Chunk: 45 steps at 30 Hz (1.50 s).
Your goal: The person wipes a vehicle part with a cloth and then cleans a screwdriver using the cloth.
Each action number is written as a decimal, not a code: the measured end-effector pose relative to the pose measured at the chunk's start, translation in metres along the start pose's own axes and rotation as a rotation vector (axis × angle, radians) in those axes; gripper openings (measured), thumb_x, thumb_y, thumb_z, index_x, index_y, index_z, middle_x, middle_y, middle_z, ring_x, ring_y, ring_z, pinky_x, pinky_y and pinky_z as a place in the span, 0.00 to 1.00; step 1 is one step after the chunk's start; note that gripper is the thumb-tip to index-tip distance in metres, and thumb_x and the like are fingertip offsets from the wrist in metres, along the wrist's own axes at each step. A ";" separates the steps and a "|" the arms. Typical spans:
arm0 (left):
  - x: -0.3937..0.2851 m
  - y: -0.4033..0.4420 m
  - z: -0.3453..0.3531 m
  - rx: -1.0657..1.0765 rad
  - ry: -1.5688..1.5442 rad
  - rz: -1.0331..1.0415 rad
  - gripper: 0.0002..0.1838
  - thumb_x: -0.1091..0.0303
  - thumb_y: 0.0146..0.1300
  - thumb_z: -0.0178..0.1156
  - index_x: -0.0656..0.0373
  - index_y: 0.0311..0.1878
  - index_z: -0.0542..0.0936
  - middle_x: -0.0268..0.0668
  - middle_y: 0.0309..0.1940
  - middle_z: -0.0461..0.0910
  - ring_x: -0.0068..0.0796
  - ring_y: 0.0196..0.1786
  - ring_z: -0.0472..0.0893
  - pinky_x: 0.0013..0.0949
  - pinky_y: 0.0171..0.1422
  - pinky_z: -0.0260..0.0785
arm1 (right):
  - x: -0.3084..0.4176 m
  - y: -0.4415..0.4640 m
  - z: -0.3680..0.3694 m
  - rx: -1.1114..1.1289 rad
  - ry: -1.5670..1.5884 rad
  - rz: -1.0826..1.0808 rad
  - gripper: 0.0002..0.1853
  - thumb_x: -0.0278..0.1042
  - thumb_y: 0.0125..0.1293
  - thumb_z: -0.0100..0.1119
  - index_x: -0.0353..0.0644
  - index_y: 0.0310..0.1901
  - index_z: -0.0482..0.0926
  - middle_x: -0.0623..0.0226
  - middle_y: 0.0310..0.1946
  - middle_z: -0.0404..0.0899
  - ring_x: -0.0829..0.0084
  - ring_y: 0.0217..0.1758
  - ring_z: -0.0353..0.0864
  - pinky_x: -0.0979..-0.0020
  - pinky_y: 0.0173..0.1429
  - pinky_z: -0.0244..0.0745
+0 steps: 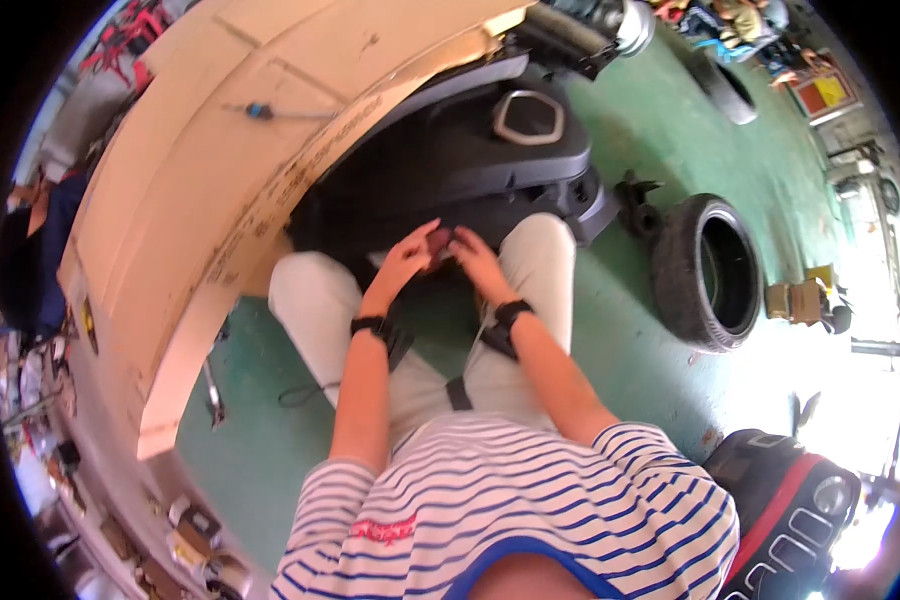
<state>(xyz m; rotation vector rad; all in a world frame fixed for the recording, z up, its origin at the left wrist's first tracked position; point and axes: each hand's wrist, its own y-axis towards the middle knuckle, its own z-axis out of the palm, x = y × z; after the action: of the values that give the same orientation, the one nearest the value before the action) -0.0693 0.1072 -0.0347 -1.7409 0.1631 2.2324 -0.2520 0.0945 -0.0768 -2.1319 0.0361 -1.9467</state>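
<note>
Two hands meet just in front of the knees [310,278], close to the near edge of a big black moulded panel [440,180]. From where I stand, the left hand [406,260] is mostly closed, thumb and fingers bent around a small dark-red object [438,240]. The right hand [478,262] is half curled, its fingertips right beside that object (whether they actually grip it, I can't tell). I'd judge the step in hand to be close fingertip handling of this little piece, and the next move to call for a steady left pinch and a light right touch. A blue-handled tool [259,110] lies apart on the cardboard [185,170]; a tyre [667,275] rests on the green floor [615,330].
</note>
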 end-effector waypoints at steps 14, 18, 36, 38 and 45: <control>0.019 0.002 -0.011 -0.028 -0.042 0.021 0.10 0.73 0.50 0.48 0.63 0.36 0.75 0.37 0.59 0.71 0.19 0.35 0.71 0.24 0.42 0.61 | 0.022 -0.005 0.003 0.077 0.190 -0.051 0.13 0.29 0.62 0.59 0.37 0.47 0.73 0.69 0.39 0.78 0.80 0.43 0.76 0.78 0.49 0.70; 0.020 0.007 -0.012 -0.058 0.000 0.090 0.19 0.73 0.52 0.49 0.64 0.49 0.73 0.41 0.50 0.76 0.26 0.44 0.76 0.26 0.49 0.64 | 0.017 -0.004 0.005 0.027 0.087 -0.126 0.11 0.30 0.61 0.62 0.41 0.44 0.74 0.75 0.35 0.77 0.83 0.38 0.74 0.81 0.41 0.68; 0.013 0.001 -0.005 -0.146 0.172 -0.153 0.21 0.77 0.56 0.61 0.64 0.55 0.73 0.40 0.44 0.81 0.22 0.43 0.79 0.23 0.48 0.70 | 0.005 0.001 0.002 -0.035 -0.127 -0.342 0.07 0.30 0.56 0.64 0.41 0.37 0.81 0.67 0.43 0.78 0.76 0.45 0.78 0.77 0.46 0.72; 0.009 0.000 -0.003 -0.162 0.088 -0.151 0.20 0.76 0.55 0.62 0.64 0.53 0.74 0.40 0.43 0.82 0.22 0.43 0.79 0.23 0.46 0.71 | 0.008 -0.002 0.004 -0.062 -0.189 -0.306 0.09 0.32 0.56 0.64 0.41 0.38 0.82 0.66 0.44 0.77 0.74 0.46 0.77 0.76 0.46 0.72; 0.008 0.000 -0.003 -0.190 0.159 -0.148 0.18 0.75 0.55 0.63 0.65 0.50 0.76 0.38 0.40 0.82 0.22 0.42 0.80 0.26 0.45 0.72 | 0.003 -0.001 0.001 0.022 -0.164 -0.214 0.07 0.29 0.58 0.62 0.38 0.37 0.79 0.66 0.45 0.77 0.76 0.44 0.77 0.75 0.46 0.71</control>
<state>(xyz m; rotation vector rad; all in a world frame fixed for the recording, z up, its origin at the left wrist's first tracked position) -0.0680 0.1079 -0.0431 -1.9600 -0.1448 2.0614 -0.2504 0.0949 -0.0734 -2.3568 -0.2528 -1.8628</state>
